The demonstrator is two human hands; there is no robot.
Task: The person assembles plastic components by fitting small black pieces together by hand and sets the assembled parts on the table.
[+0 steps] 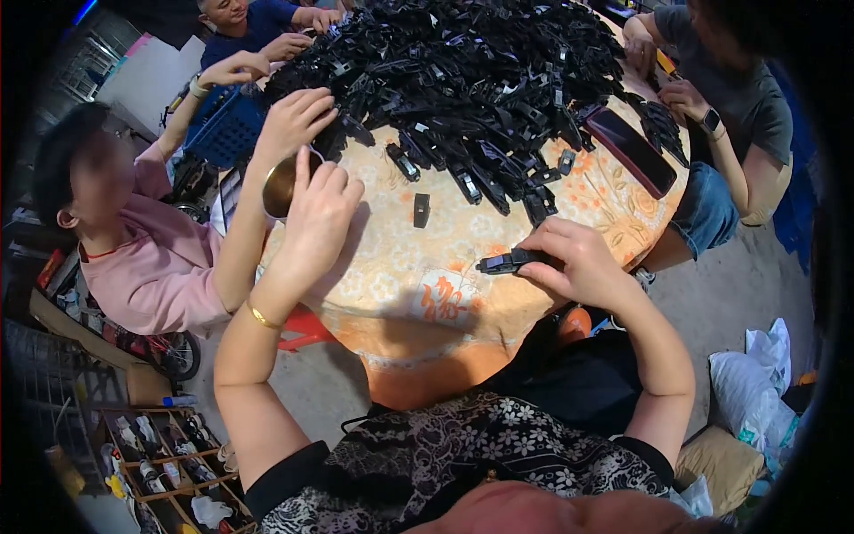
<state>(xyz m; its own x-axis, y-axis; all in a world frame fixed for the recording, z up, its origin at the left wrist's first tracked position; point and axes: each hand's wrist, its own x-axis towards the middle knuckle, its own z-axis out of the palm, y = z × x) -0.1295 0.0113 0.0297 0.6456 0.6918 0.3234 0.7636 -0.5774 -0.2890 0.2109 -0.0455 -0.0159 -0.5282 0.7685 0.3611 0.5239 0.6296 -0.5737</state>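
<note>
My right hand [578, 262] pinches a narrow black plastic piece [505, 262] between thumb and fingers, just above the near part of the patterned tablecloth [382, 285]. At the left edge of the table my left hand [322, 209] is beside a round brownish metal bowl [279, 189]. Its index finger reaches up along the rim and the other fingers are slightly bent and apart; the thumb is hidden. A single small dark piece [421, 211] lies on the cloth between my hands. Beyond it rises a big heap of similar black pieces [454, 80].
A phone in a dark red case [630, 151] lies at the table's right. A person in pink [160, 240] reaches across at left, close to my left hand. Two other people work at the far left and right. A blue basket [227, 125] stands at the far-left edge.
</note>
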